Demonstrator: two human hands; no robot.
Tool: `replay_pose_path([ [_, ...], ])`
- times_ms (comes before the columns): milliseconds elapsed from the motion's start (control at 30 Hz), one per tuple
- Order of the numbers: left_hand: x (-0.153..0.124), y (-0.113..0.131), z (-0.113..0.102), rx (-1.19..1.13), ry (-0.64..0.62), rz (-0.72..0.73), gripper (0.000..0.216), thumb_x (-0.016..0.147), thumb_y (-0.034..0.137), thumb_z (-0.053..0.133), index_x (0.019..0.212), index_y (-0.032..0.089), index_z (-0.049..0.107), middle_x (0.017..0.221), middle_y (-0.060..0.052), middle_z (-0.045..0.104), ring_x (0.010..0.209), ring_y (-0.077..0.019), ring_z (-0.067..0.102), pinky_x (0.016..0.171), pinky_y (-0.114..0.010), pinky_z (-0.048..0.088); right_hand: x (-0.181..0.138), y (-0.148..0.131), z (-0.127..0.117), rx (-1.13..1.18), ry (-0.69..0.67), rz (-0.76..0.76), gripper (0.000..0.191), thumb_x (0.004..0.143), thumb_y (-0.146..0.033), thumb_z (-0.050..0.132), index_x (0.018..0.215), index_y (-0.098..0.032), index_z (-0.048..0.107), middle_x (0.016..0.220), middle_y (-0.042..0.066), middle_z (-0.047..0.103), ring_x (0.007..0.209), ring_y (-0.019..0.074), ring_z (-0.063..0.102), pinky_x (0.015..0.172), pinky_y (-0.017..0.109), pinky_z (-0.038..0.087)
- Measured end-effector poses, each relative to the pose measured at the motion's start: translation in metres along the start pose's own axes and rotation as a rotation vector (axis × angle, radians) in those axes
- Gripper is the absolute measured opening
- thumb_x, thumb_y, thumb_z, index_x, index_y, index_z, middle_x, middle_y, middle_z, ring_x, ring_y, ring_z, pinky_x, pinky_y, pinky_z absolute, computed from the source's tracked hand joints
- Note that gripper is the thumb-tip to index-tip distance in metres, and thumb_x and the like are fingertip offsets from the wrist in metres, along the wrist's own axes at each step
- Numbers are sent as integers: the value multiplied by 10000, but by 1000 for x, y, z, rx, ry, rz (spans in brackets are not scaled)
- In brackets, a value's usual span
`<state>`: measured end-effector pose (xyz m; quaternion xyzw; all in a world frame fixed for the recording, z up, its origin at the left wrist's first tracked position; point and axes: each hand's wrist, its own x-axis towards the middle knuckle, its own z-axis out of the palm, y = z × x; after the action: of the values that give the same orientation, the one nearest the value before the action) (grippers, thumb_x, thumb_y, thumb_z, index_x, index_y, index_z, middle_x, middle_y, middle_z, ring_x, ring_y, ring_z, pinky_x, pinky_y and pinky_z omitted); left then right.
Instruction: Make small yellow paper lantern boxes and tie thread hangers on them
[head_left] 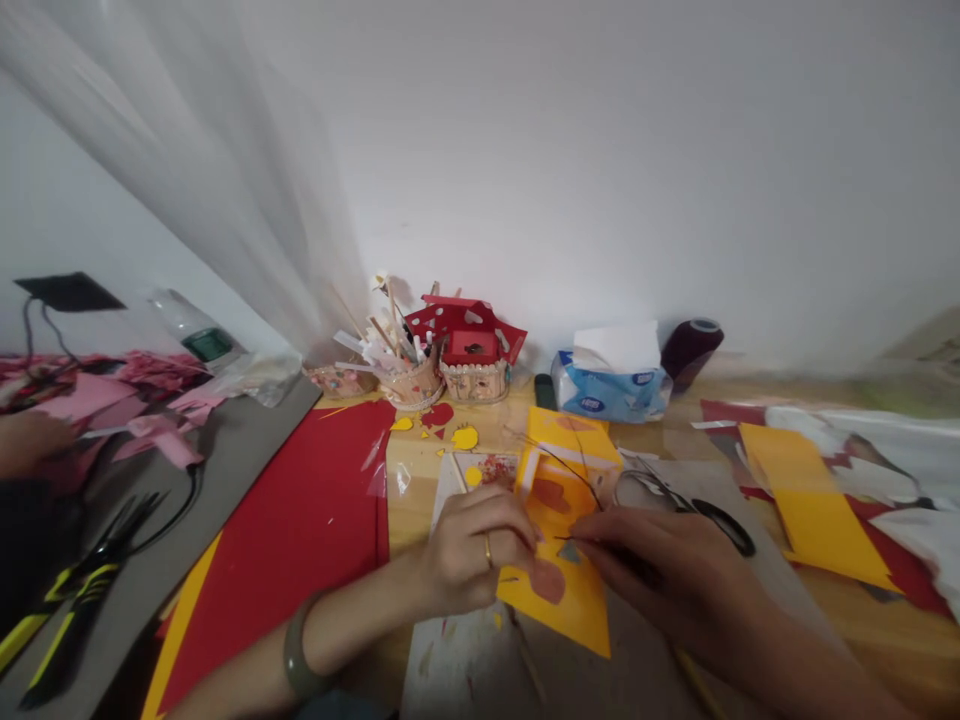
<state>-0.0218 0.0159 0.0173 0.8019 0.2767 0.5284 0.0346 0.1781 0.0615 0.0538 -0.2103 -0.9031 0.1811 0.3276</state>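
Observation:
My left hand (pixel 472 550), with a ring on one finger and a green bangle on the wrist, is closed and pinches the edge of a yellow paper piece (pixel 564 520) with pinkish cut-outs on it. My right hand (pixel 652 570) is closed on a thin dark tool or wire (pixel 570 540) whose tip touches the yellow paper. A thin dark thread curves up from there over the paper. Black-handled scissors (pixel 720 520) lie just beyond my right hand.
A red sheet (pixel 300 520) lies to the left on the wooden table (pixel 885 620). At the back stand a red craft house (pixel 469 350), a holder of sticks (pixel 405 370), a tissue pack (pixel 611 385) and a dark thread spool (pixel 690 345). Yellow paper (pixel 802 510) lies right; pliers (pixel 67 600) far left.

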Motion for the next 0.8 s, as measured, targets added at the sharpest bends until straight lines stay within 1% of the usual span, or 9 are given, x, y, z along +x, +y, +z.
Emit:
replay_pose_path([
  [67,1,1,-2,59,5,58,162,869,205,557,719,146,556,671,-24,623,646,-122,601,596,-248,490,-1,-2,4,-38,17,-47,193,873,-128,440,804,-197,607,600,-26,653,456,69,567,447,164,386],
  [133,3,2,-4,104,-12,112,185,893,192,509,722,144,558,671,-26,632,677,-123,615,611,-235,514,-3,-3,6,-59,-17,-52,191,888,-133,432,810,-198,593,615,-26,646,480,71,574,463,170,388],
  [200,3,3,-6,145,-21,148,185,892,178,501,721,144,562,680,-25,643,690,-121,622,613,-221,524,-6,-2,8,-80,-55,-54,191,901,-142,423,823,-198,589,639,-20,643,512,78,581,487,182,391],
  [267,3,3,-8,182,-29,150,171,888,178,505,732,152,571,703,-19,659,682,-116,625,611,-214,527,-9,-2,8,-108,-85,-67,194,912,-159,414,839,-194,590,653,-15,637,528,84,576,498,196,386],
  [367,2,4,-10,219,-39,142,144,880,186,522,752,159,580,746,-19,686,672,-113,624,615,-219,527,-10,-3,6,-165,-123,-99,203,916,-170,407,841,-192,595,619,-19,609,501,94,544,470,219,348],
  [467,3,4,-11,237,-60,155,151,878,185,531,740,151,581,762,-31,708,672,-119,624,616,-226,526,-6,-7,2,-206,-207,-99,199,889,-133,419,811,-193,592,609,-18,599,492,105,532,456,240,316],
  [567,5,5,-12,238,-87,166,183,897,187,497,739,151,581,764,-28,722,669,-121,624,618,-228,530,-1,-9,-1,-219,-279,-83,215,862,-88,414,771,-193,578,613,-13,604,498,107,536,456,245,301],
  [700,6,5,-12,244,-105,170,185,908,174,472,762,156,584,749,-18,726,674,-118,626,629,-227,536,3,-10,-2,-227,-287,-123,218,859,-81,415,728,-198,545,601,-24,593,476,104,516,446,247,284],
  [800,6,6,-12,244,-131,171,180,908,158,469,769,155,584,755,-17,731,688,-118,632,635,-226,537,5,-11,-1,-249,-301,-116,209,836,-68,442,694,-197,527,596,-30,590,463,98,514,436,240,279],
])
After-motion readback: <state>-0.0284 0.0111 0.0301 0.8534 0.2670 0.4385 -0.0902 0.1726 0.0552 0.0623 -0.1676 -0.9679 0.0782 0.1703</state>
